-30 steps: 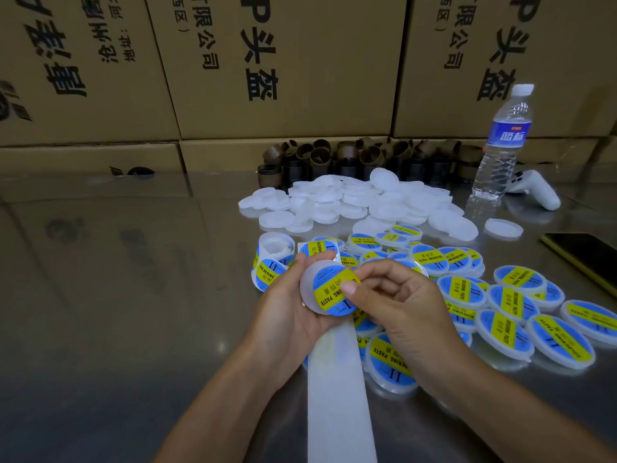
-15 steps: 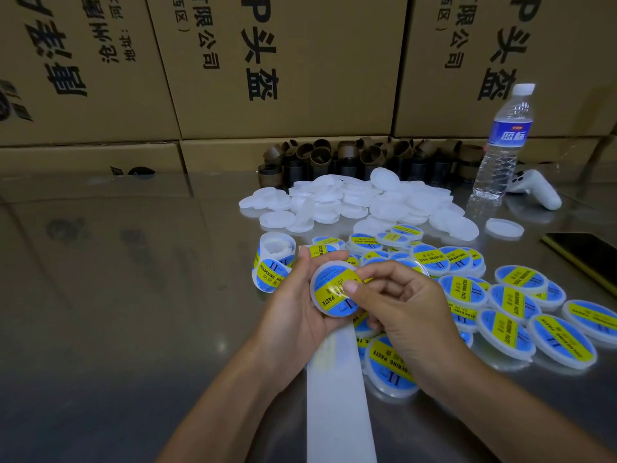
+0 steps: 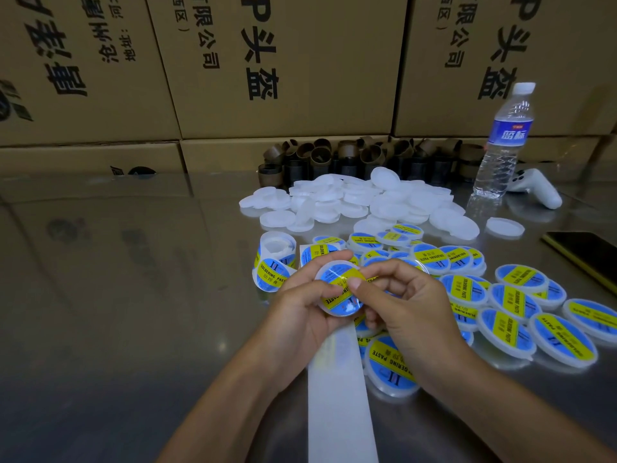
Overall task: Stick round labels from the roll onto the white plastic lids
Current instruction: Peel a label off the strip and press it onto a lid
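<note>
Left hand (image 3: 302,310) grips a white lid (image 3: 340,289); right hand (image 3: 405,302) thumb presses its "SOLDERING PASTE" label (image 3: 337,279) (blue, yellow band). Label roll (image 3: 275,259) lies left.

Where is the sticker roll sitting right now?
In the head view, the label roll sits on the table just beyond the left hand, nearer than the plain white lids.

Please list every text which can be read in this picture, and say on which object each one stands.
"SOLDERING PASTE": yellow band on the labelled lids and the label roll.
"II": blue part of the same labels.
"P头盔": cardboard boxes, large print.
"限公司": same boxes, smaller, cut off above.
Water bottle: brand characters too blurred.
Held lid: glare hides most text.
Left box, small Chinese on labels: unreadable.
</note>
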A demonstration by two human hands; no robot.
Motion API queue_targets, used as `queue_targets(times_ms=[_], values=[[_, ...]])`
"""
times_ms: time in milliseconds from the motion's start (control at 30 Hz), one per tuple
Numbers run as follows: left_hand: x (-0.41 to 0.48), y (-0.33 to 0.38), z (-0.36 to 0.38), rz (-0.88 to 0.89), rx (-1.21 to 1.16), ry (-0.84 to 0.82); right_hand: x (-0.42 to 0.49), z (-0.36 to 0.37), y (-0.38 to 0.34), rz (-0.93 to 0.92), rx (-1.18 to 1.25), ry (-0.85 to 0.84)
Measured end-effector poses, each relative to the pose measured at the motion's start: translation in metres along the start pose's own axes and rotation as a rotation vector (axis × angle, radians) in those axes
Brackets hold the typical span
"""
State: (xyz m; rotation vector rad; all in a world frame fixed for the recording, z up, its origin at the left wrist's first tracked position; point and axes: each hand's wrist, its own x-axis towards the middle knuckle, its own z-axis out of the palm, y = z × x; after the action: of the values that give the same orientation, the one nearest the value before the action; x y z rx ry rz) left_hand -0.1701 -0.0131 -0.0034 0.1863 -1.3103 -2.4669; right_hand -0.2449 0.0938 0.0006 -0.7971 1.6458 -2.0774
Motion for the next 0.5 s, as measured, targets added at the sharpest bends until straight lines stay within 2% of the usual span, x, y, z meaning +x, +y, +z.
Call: queue_targets(times_ms=[333,500], values=[[-0.0006,-0.0038,-0.0001,0.054,0.060,-0.006,0.0010,-0.0009,0.0020,-0.018,-0.028,0.015],[-0.0011,-0.0064,-0.0001,0.072,0.132,0.028,0.0017,-0.0018,0.0042,-0.071,-0.124,0.037]])
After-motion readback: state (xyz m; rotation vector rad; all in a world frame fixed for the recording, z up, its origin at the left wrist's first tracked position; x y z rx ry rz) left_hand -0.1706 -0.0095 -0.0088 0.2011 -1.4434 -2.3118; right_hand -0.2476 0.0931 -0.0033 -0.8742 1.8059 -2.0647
